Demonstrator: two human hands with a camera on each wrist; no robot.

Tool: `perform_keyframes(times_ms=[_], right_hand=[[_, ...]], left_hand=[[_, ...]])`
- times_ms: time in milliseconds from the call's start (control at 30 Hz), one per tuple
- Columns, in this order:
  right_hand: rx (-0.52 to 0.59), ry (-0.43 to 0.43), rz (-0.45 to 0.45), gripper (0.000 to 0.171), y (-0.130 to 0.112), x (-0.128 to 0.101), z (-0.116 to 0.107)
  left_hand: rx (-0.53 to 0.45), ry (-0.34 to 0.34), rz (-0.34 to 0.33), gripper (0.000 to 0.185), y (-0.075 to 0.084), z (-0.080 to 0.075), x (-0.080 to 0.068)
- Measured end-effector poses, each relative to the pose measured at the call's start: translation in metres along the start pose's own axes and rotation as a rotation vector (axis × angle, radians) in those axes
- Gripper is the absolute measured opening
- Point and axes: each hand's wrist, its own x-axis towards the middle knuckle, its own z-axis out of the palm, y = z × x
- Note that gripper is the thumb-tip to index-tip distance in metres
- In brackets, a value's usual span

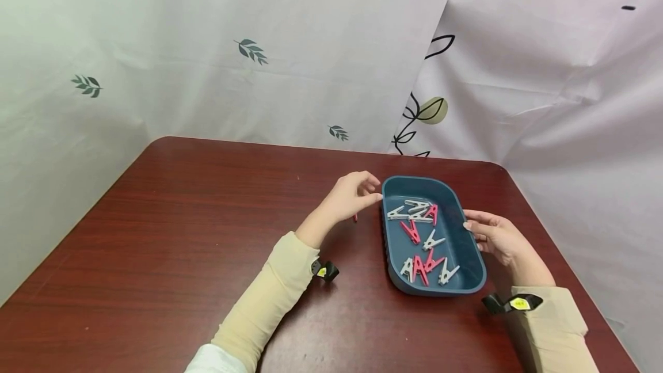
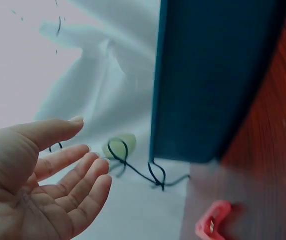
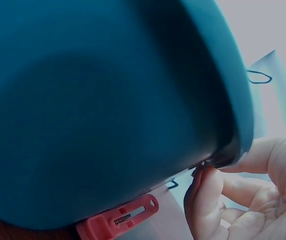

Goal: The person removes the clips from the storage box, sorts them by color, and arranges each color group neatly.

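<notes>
Flanking the tray (image 1: 468,235), both hands lay open, holding nothing. The left hand (image 1: 352,193) partly hid a red peg (image 1: 355,218). The right hand (image 1: 497,238) touched the tray's rim, its wall filling that wrist view.

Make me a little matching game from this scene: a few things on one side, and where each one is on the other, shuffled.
Things:
1. left hand
2. right hand
3. white and pink clothespins
4. lone pink clothespin

Places:
A. lying inside the blue tray
B. on the table outside the tray, on its left side
C. at the tray's right rim, fingers against it
D. by the tray's far left corner, fingers relaxed, holding nothing

Pairs: 1-D, 2-C, 3-A, 4-B
</notes>
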Motion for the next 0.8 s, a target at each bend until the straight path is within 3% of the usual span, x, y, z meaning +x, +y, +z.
perform_keyframes(times_ms=[267,467,633,800], right_hand=[[-0.014,0.008,0.001,0.027,0.000,0.000,0.000],[-0.010,0.004,0.002,0.027,0.002,0.000,-0.001],[0.001,-0.001,-0.015,0.029,0.002,-0.001,-0.003],[0.013,-0.018,-0.024,0.030,0.002,0.001,-0.001]], left_hand=[[0.053,-0.126,0.171,0.028,0.022,0.015,-0.007],[0.120,-0.192,0.257,0.029,0.038,0.033,-0.012],[0.250,-0.306,0.304,0.032,0.052,0.056,-0.011],[0.382,-0.398,0.293,0.033,0.054,0.072,-0.009]])
